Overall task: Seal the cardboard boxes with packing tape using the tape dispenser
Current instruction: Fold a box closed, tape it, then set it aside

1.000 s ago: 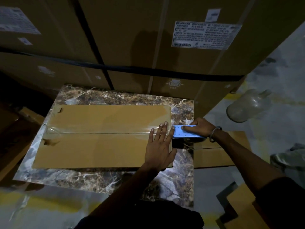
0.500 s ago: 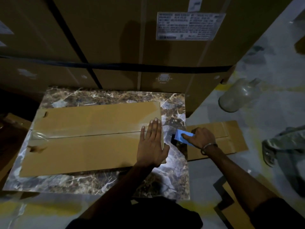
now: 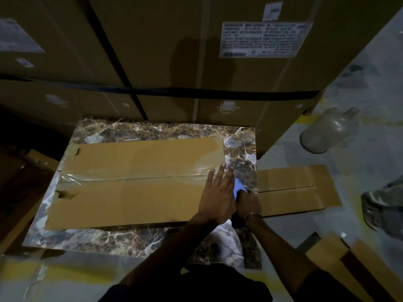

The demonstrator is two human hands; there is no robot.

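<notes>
Left hand [image 3: 214, 199] lies flat with straight fingers on the box [image 3: 135, 182] at its right end, near the desk's [image 3: 152, 129] right edge. Right hand [image 3: 248, 204] grips the blue tape dispenser [image 3: 238, 188] just beside it. Tear crooked and the tape [image 3: 135, 174] end probably wrinkles or lifts.

A clear jug [image 3: 327, 132] lies beside stacked cartons [image 3: 174, 51].

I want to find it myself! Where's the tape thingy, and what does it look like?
Find the marble slab in front of the tall cartons. At its right edge, beside the flat box, the right hand grips the tape dispenser. It's the only bright blue thing there.
</notes>
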